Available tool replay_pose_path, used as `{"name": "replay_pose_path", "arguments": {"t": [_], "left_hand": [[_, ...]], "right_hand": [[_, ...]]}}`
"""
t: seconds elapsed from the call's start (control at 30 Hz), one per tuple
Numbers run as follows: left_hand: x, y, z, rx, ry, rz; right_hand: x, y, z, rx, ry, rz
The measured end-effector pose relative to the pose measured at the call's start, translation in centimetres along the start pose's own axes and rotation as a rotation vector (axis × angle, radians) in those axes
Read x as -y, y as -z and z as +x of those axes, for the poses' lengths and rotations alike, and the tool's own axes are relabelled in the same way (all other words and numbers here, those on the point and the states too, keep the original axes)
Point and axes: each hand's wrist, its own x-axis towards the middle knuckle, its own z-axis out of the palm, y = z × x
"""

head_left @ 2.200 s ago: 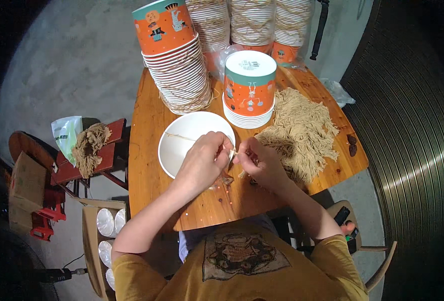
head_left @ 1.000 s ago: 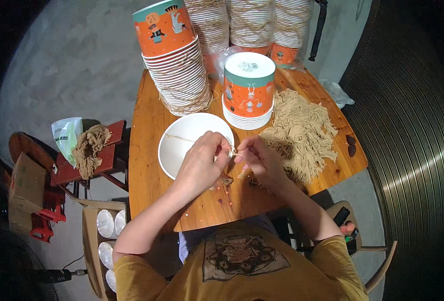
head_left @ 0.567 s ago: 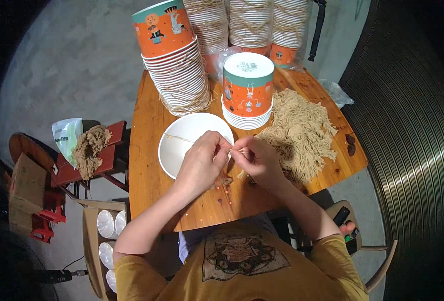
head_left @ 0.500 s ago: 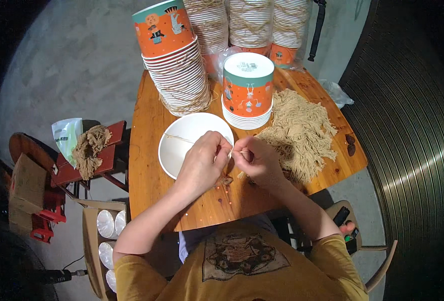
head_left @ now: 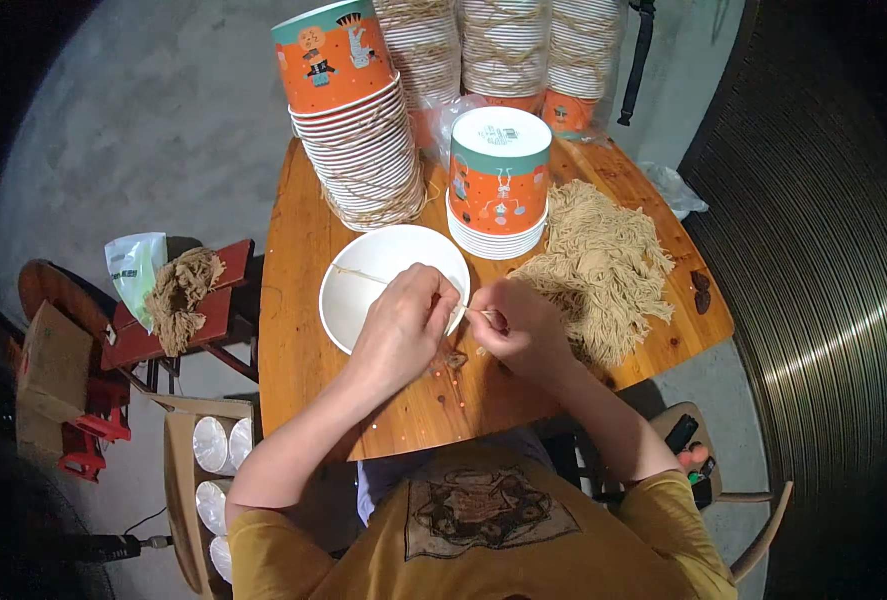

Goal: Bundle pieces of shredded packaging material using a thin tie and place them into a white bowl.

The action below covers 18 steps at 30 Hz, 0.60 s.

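Observation:
My left hand [head_left: 405,318] is over the right side of a white paper bucket [head_left: 348,312], its thumb and fingertips closed on a thin tan string [head_left: 363,274]. One part of this string runs leftward across the bucket's mouth. Just past the rim, my right hand [head_left: 523,325] pinches the string too, so a short length spans the gap between both hands. Close behind the right hand lies a loose heap of tan strings [head_left: 608,262]. An upside-down stack of orange and green paper buckets [head_left: 500,190] stands beyond the hands.
A tall leaning bucket stack [head_left: 358,155] wound with string stands at the table's back left, with more wrapped stacks [head_left: 503,50] behind. Dark dried bits [head_left: 701,290] lie near the right edge. Left of the wooden table [head_left: 298,400], a red stool [head_left: 218,300] holds a string bundle [head_left: 181,290].
My hands have drawn slightly apart, with more string showing between them. The right hand has shifted a little to the right. The whole view has moved slightly.

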Motion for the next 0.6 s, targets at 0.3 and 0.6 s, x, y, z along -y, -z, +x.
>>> {"name": "replay_pose_path", "arguments": {"t": [0.3,0.6], "left_hand": [[-0.7,2.0,-3.5,0.134,-0.156,0.291],[1.0,5.4,-5.6,0.236,-0.087,0.066]], "right_hand": [[-0.5,3.1,1.6,0.315,-0.307,0.49],[2.1,1.2,5.1,0.321,0.255,0.06]]}}
